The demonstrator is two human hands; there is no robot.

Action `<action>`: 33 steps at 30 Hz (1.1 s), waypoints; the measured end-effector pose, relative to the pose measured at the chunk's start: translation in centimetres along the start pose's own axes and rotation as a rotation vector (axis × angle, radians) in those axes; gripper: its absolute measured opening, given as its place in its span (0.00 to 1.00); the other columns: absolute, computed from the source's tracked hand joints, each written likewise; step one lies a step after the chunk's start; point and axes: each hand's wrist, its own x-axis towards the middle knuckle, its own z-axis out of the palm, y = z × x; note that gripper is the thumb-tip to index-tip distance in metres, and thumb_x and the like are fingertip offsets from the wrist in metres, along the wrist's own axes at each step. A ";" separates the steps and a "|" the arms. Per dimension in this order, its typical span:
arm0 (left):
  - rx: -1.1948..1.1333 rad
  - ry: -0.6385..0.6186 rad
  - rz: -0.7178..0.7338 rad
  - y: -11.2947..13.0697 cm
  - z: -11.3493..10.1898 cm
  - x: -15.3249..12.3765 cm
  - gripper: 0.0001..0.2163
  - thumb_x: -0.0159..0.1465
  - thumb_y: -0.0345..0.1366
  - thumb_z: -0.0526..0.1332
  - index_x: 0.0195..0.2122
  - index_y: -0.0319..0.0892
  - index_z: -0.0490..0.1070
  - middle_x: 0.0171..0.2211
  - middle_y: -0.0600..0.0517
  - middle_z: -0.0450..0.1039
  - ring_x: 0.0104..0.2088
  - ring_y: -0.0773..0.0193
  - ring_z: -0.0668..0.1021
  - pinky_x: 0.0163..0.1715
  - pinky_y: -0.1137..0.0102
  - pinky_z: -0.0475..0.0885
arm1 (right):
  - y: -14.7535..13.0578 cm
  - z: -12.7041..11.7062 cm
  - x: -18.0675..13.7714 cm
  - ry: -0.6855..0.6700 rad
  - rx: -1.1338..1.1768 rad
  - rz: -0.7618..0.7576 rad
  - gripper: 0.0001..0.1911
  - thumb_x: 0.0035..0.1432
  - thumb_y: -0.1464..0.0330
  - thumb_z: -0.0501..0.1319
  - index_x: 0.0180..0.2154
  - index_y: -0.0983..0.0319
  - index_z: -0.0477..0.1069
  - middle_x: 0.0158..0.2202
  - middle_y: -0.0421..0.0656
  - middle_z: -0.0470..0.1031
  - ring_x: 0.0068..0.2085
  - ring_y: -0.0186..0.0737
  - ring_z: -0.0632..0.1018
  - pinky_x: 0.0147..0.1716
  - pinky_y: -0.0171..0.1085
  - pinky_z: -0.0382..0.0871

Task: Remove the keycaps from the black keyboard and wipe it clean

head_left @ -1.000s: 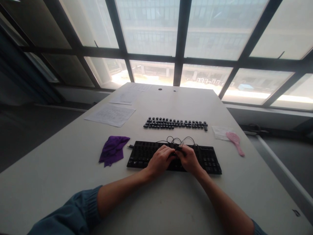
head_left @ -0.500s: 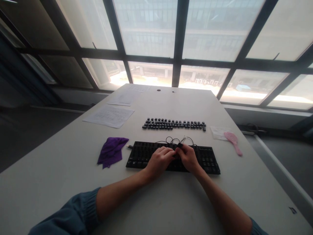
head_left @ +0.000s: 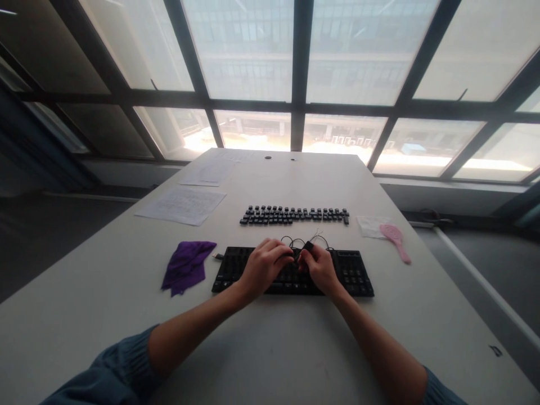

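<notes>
Looking down through the head camera, I have both hands over the black keyboard, which lies lengthwise across the near part of the white desk. The right hand is closed in a pinch on a small dark tool, whose thin wire prongs point up and away past the fingertips. The left hand sits just beside it, fingers loosely curled and thumb bent inward; I cannot tell from here whether anything is pinched between them. A narrow gap shows between the two hands. At its right end, the keyboard shows its number-pad keys; the left part is too dark for me to read well. A thin black cable loops behind the back edge, and a USB plug rests by the left end.

Beyond the keyboard, loose keycaps stand in uneven rows. Left of it I see a crumpled purple cloth, with printed papers farther back. To the right, a pink brush lies partly over a pale packet.
</notes>
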 end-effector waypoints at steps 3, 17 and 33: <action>0.057 -0.002 -0.038 -2.3 -0.5 3.6 0.05 0.65 0.38 0.64 0.38 0.44 0.76 0.38 0.51 0.77 0.41 0.59 0.75 0.46 0.64 0.69 | 0.5 0.0 0.2 -0.008 0.000 0.003 0.12 0.62 0.62 0.60 0.29 0.61 0.70 0.23 0.41 0.74 0.21 0.38 0.75 0.21 0.35 0.65; 0.432 -0.302 0.052 -9.1 6.7 12.5 0.05 0.63 0.36 0.65 0.35 0.42 0.80 0.40 0.44 0.74 0.46 0.52 0.71 0.46 0.60 0.68 | 0.7 0.0 0.3 -0.016 -0.027 -0.001 0.12 0.63 0.64 0.58 0.28 0.61 0.69 0.24 0.40 0.74 0.22 0.36 0.75 0.22 0.33 0.65; 0.362 -0.194 0.004 -8.4 4.2 11.4 0.09 0.68 0.36 0.59 0.37 0.41 0.80 0.40 0.44 0.73 0.44 0.54 0.71 0.47 0.61 0.68 | 0.3 -0.1 0.4 -0.018 -0.019 -0.037 0.13 0.61 0.62 0.59 0.28 0.61 0.69 0.23 0.41 0.73 0.21 0.37 0.74 0.21 0.34 0.64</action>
